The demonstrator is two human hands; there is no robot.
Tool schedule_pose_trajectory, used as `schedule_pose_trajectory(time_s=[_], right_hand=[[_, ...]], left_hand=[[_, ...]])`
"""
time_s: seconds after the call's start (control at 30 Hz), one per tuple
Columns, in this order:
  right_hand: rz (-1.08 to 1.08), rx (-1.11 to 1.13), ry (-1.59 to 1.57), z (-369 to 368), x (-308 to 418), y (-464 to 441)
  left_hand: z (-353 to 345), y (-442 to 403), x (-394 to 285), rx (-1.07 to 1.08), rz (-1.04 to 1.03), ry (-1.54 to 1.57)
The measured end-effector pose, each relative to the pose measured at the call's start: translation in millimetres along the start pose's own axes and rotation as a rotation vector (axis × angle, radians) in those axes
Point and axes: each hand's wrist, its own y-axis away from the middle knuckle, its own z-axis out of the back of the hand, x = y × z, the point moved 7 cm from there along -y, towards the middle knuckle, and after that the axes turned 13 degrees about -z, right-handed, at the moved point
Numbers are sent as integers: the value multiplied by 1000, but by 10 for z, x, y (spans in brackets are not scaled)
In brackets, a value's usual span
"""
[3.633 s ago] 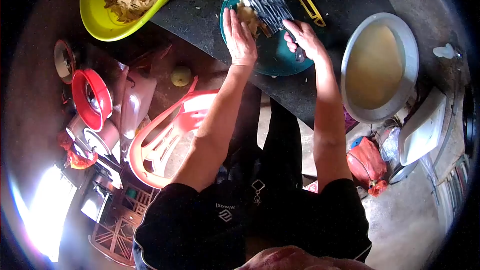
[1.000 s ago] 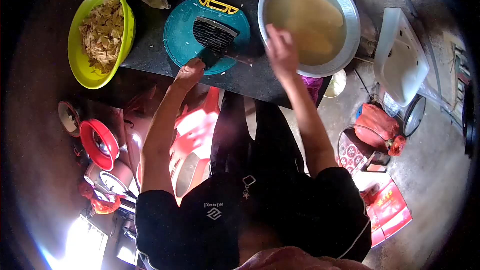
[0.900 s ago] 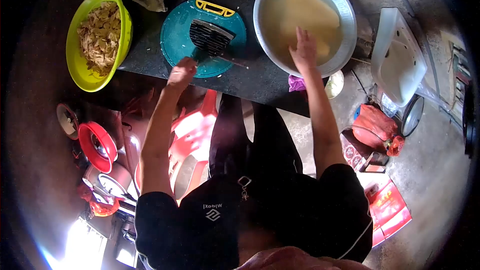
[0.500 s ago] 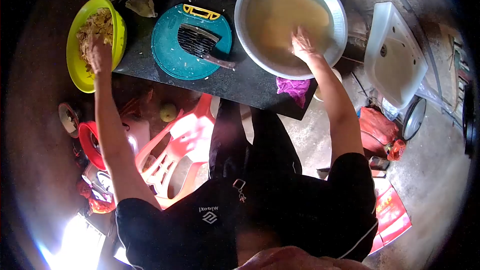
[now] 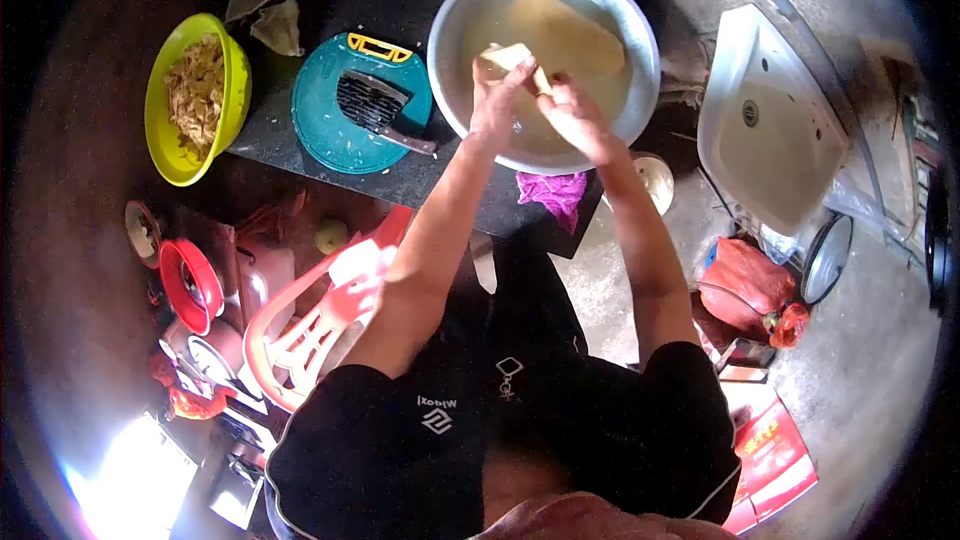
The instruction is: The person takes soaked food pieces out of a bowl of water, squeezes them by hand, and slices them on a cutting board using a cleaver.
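Observation:
Over a wide metal basin (image 5: 447,115) of cloudy water (image 5: 600,90), both hands are together at a pale yellow piece (image 5: 508,58), whose kind I cannot make out. My left hand (image 5: 494,102) is closed around its near side. My right hand (image 5: 577,120) grips its right end, fingers bent. A tan patch (image 5: 570,32) shows in the water behind them; whether it is solid or sediment is unclear. To the left, a cleaver with a slotted-looking dark blade (image 5: 370,102) lies on a round teal cutting board (image 5: 325,135). A lime-yellow bowl (image 5: 238,90) holds light brown pieces (image 5: 195,90).
A purple cloth (image 5: 555,198) hangs at the front edge of the black table (image 5: 470,202). Right of it stands a white sink (image 5: 780,130). A red plastic chair (image 5: 300,330) and a red basin (image 5: 190,285) are below left; a red bag (image 5: 748,285) lies below right.
My left hand has left the pieces in the yellow bowl and moved right to the basin. My right hand has come out of the water, and both now hold the pale piece.

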Motion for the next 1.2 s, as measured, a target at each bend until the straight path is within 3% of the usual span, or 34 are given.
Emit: schedule_pose_trajectory(time_s=[0.03, 0.1, 0.13, 0.17, 0.27, 0.37, 0.4, 0.5, 0.53, 0.77, 0.97, 1.07, 1.13, 1.2], right_hand=[[121, 5, -70, 127, 284, 119], [192, -56, -23, 141, 383, 236], [172, -151, -114, 170, 377, 299], [128, -192, -254, 151, 283, 309], [44, -300, -576, -71, -146, 361], [-366, -36, -1030, -240, -366, 324], [-508, -11, -1336, -332, -402, 322], [-779, 248, -1532, -454, -291, 433], [-801, 187, -1581, -472, -293, 405], [-659, -143, -1348, -643, -510, 79], [-669, -110, -1281, -687, -459, 26], [-613, 45, -1074, -562, -357, 8], [-292, -234, -801, -358, -392, -78], [-163, -274, -147, -326, -393, -122]], left_hand=[[-166, -39, -147, 28, -79, 4], [-211, -69, -128, -111, -175, -25], [-179, -119, -81, -173, -221, 36], [-64, -231, -34, -203, -309, -101], [-239, -55, -183, -309, -197, 277], [-151, -111, 12, -347, -149, 369], [-174, -60, -1, -445, -145, 333], [-134, -47, 55, -469, -193, 194], [-107, -65, 74, -499, -202, 181], [91, -266, 168, -575, -186, 53], [-35, -230, -101, -542, -250, 27], [-21, -211, -219, -560, -241, 50], [160, -276, -174, -545, -197, 50], [206, -287, -293, -490, -246, 35]])
